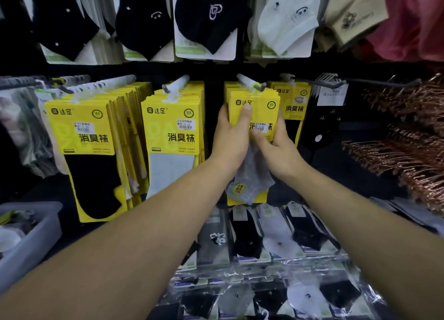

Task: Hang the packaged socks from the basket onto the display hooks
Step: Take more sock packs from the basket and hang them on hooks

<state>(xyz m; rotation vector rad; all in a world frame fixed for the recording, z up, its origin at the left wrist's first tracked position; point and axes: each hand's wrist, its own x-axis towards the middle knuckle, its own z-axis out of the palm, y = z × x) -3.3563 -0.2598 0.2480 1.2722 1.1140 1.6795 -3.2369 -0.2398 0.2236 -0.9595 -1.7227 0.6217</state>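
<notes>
So far: hung packs (81, 132) filled the hooks to the left, and more sat behind the one in hand. By that showing, a good part of the hanging looked done.
Pack: one yellow pack (262, 108) with a grey sock was held up at the tip of a hook (248, 82), mid-scene and far. Whether its tab was already over the hook could not be told.
Left hand: the left hand (231, 132) gripped the pack, thumb across the front, fingers curled behind the left edge.
Right hand: the right hand (276, 144) gripped it lower, thumb on the front, fingers round the right edge.
Left to do: the pack probably needed sliding back against those behind it. The basket (36, 226), near left, held more items, too blurred to count, so further packs likely remained.
Writing: the packs read "达足" at top left, "SGS" in a round green seal at top right, and "消臭袜" in large black characters.
Sticker: a white price sticker (186, 125) carried a barcode, its print too small to read.
</notes>
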